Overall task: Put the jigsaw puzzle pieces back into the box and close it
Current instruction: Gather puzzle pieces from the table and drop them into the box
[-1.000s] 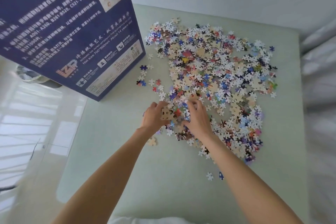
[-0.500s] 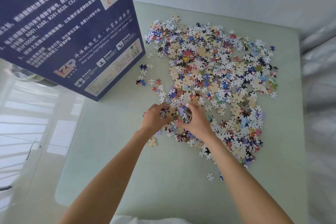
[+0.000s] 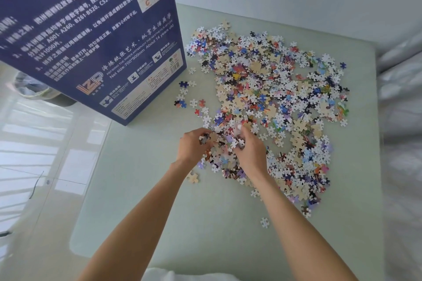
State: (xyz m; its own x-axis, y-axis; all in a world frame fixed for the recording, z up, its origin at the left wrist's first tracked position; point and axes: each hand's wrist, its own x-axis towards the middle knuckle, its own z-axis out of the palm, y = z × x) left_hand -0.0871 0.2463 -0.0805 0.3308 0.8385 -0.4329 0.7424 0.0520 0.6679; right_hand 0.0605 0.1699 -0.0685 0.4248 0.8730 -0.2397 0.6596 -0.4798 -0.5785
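left hand (image 3: 193, 145) curls round a clump of puzzle pieces (image 3: 269, 102) | right hand (image 3: 250, 150) cups the same clump, fingers bent | both forearms reach forward over the table (image 3: 205, 223) | box (image 3: 91, 36) stands upright at left, beside the pile | versus a second ago: hands closer together, clump gathered between them

One box (image 3: 91, 36), two hands (image 3: 221, 150), countless pieces (image 3: 269, 89)

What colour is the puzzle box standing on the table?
Dark blue box with white print, seen in the head view.
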